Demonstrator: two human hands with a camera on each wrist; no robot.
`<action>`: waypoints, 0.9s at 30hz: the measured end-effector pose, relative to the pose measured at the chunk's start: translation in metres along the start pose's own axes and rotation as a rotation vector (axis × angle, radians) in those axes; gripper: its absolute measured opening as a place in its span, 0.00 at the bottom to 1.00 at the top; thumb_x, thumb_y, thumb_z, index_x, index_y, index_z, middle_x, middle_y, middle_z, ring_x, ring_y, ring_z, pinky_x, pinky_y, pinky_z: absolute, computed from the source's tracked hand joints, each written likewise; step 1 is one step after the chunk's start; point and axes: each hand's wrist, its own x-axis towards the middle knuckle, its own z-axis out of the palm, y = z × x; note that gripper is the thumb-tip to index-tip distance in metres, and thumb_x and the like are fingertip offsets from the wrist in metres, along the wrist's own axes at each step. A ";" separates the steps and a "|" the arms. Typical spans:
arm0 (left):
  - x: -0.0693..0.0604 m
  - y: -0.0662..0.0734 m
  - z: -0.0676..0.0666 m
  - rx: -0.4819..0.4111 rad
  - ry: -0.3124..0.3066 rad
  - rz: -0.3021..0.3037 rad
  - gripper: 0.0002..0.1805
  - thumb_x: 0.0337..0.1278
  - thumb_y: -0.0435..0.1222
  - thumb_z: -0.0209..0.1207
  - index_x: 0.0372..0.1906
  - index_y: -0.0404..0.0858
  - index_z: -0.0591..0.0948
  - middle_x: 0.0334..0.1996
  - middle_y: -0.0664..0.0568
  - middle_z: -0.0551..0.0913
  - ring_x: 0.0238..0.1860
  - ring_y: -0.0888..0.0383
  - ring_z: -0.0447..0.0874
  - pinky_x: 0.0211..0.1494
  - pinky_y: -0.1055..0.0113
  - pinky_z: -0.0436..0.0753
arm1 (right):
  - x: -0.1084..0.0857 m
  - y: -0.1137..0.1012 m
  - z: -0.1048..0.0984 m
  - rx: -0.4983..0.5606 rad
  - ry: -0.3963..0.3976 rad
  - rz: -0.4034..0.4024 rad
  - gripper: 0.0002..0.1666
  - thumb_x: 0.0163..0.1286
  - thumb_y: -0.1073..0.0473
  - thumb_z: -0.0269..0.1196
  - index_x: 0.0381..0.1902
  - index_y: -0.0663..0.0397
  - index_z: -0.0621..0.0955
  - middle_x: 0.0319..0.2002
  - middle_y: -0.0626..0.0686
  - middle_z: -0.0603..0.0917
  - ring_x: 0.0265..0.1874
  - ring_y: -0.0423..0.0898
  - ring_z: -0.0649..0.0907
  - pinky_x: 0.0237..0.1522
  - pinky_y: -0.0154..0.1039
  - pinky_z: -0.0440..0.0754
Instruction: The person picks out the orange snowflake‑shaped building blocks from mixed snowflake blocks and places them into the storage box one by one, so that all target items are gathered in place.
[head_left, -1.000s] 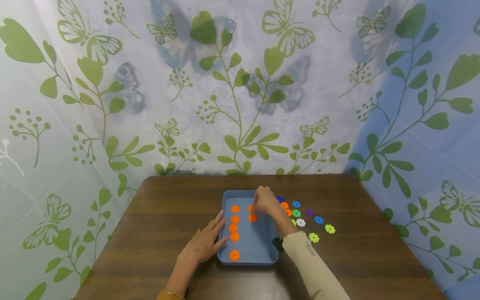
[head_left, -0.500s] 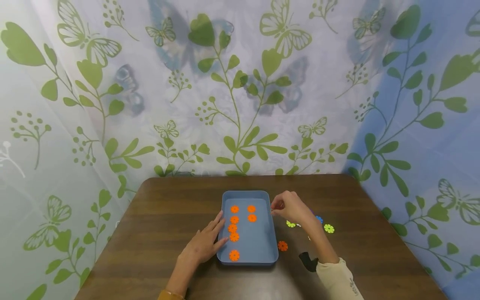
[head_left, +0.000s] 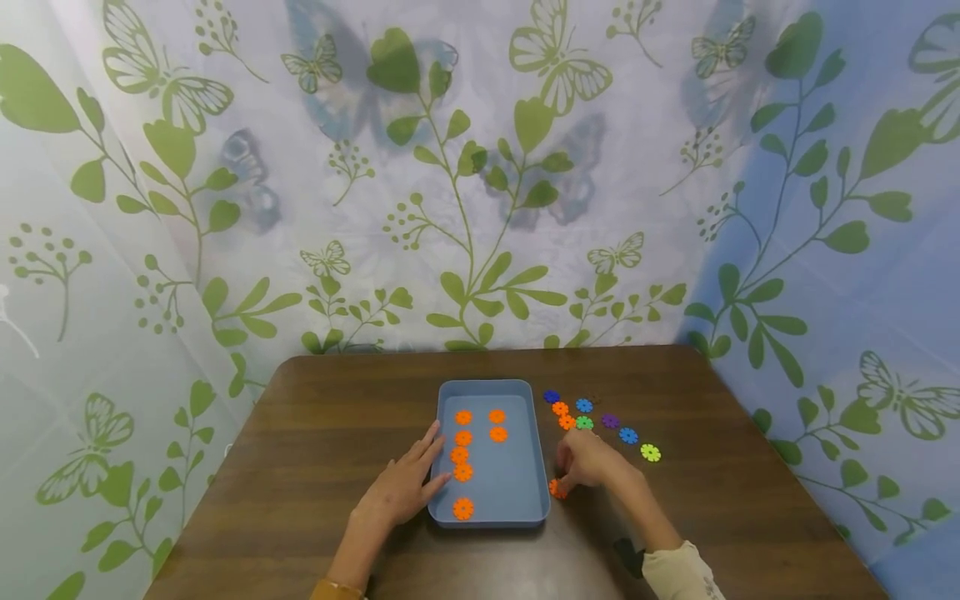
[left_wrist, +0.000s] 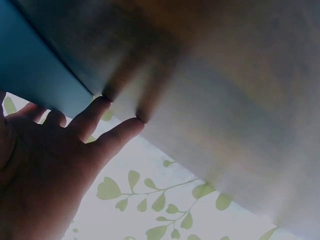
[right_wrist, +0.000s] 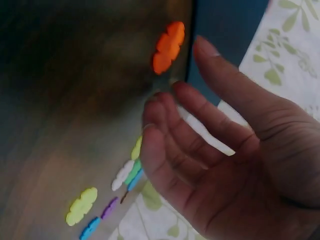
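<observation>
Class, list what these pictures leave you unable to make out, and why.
Head view: the white disc, covered by the right hand.
Head view: the right sleeve's print, too small to read.
Left wrist view: most of the tray, cut off by the left edge.
Left wrist view: table, blurred.

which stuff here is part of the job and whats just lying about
Part of the job, it seems:
tray, left hand at its edge
seven orange discs inside
orange disc by the right hand
loose orange pair farther off

Apparently just lying about:
blue discs
purple disc
green disc
yellow discs
white disc
</observation>
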 end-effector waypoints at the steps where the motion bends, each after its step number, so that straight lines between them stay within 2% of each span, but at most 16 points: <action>1: 0.000 0.000 0.000 -0.002 -0.004 -0.003 0.38 0.82 0.51 0.57 0.84 0.36 0.65 0.88 0.45 0.52 0.79 0.31 0.66 0.69 0.17 0.61 | 0.001 0.001 0.003 -0.024 0.000 0.010 0.19 0.48 0.63 0.88 0.29 0.60 0.86 0.25 0.49 0.83 0.24 0.44 0.79 0.28 0.41 0.83; 4: 0.001 0.000 0.001 0.002 -0.012 -0.008 0.38 0.82 0.51 0.57 0.84 0.36 0.65 0.88 0.46 0.52 0.79 0.32 0.66 0.70 0.17 0.62 | 0.001 0.002 0.009 -0.094 0.021 0.021 0.23 0.42 0.61 0.91 0.25 0.56 0.85 0.23 0.47 0.81 0.22 0.44 0.78 0.25 0.41 0.81; 8: 0.000 0.002 0.000 -0.015 -0.026 -0.031 0.39 0.81 0.50 0.60 0.85 0.37 0.64 0.88 0.47 0.52 0.80 0.33 0.66 0.71 0.18 0.61 | 0.003 0.007 0.018 -0.129 0.045 0.020 0.24 0.38 0.63 0.91 0.23 0.52 0.84 0.23 0.46 0.81 0.22 0.45 0.79 0.25 0.42 0.82; 13: 0.000 0.002 0.000 -0.005 -0.023 -0.043 0.40 0.80 0.52 0.60 0.85 0.38 0.64 0.88 0.48 0.52 0.81 0.36 0.65 0.72 0.19 0.63 | 0.000 0.000 0.019 -0.130 0.065 0.035 0.22 0.39 0.68 0.90 0.22 0.53 0.84 0.22 0.45 0.81 0.21 0.44 0.78 0.23 0.40 0.80; 14: 0.000 0.002 0.000 -0.003 -0.021 -0.044 0.40 0.80 0.52 0.60 0.85 0.38 0.64 0.88 0.48 0.52 0.81 0.36 0.65 0.72 0.19 0.63 | -0.005 -0.015 0.013 -0.125 0.058 0.082 0.22 0.38 0.70 0.89 0.21 0.54 0.83 0.21 0.45 0.80 0.20 0.44 0.78 0.23 0.40 0.80; 19: 0.001 0.002 0.000 -0.004 -0.018 -0.041 0.40 0.81 0.52 0.60 0.85 0.39 0.64 0.88 0.48 0.51 0.81 0.36 0.65 0.72 0.19 0.62 | -0.007 -0.018 0.010 -0.097 0.050 0.088 0.22 0.39 0.69 0.90 0.21 0.55 0.83 0.20 0.46 0.79 0.20 0.44 0.78 0.21 0.39 0.79; 21: 0.001 0.002 -0.001 -0.009 -0.016 -0.037 0.39 0.81 0.51 0.60 0.85 0.38 0.64 0.88 0.48 0.52 0.81 0.35 0.64 0.72 0.19 0.61 | -0.006 -0.015 0.010 -0.070 0.036 0.083 0.22 0.40 0.69 0.89 0.20 0.55 0.83 0.19 0.46 0.80 0.18 0.44 0.78 0.20 0.39 0.81; 22: 0.001 0.002 -0.001 -0.012 -0.014 -0.034 0.39 0.80 0.51 0.60 0.85 0.38 0.64 0.88 0.47 0.52 0.81 0.35 0.65 0.71 0.18 0.61 | -0.001 0.001 0.015 -0.064 0.038 0.039 0.22 0.40 0.68 0.90 0.20 0.53 0.84 0.20 0.46 0.80 0.17 0.44 0.78 0.19 0.39 0.80; 24: 0.001 0.003 -0.001 -0.004 -0.013 -0.028 0.39 0.81 0.50 0.60 0.85 0.37 0.64 0.88 0.46 0.52 0.81 0.34 0.64 0.71 0.18 0.62 | 0.000 0.005 0.015 -0.041 0.026 0.033 0.22 0.41 0.68 0.90 0.19 0.53 0.84 0.19 0.47 0.81 0.15 0.43 0.79 0.17 0.40 0.82; 25: 0.001 0.003 -0.001 -0.003 -0.013 -0.027 0.39 0.81 0.50 0.60 0.85 0.37 0.64 0.88 0.46 0.52 0.81 0.34 0.64 0.71 0.18 0.62 | 0.005 0.022 0.021 -0.043 0.026 -0.004 0.21 0.41 0.66 0.90 0.20 0.52 0.84 0.19 0.46 0.81 0.13 0.42 0.78 0.16 0.39 0.81; 27: 0.001 0.003 -0.002 -0.001 -0.014 -0.027 0.39 0.81 0.50 0.59 0.85 0.37 0.64 0.88 0.46 0.52 0.81 0.34 0.64 0.71 0.18 0.62 | 0.006 0.024 0.021 -0.026 0.023 0.004 0.21 0.42 0.66 0.90 0.20 0.52 0.84 0.19 0.47 0.82 0.12 0.42 0.79 0.16 0.39 0.82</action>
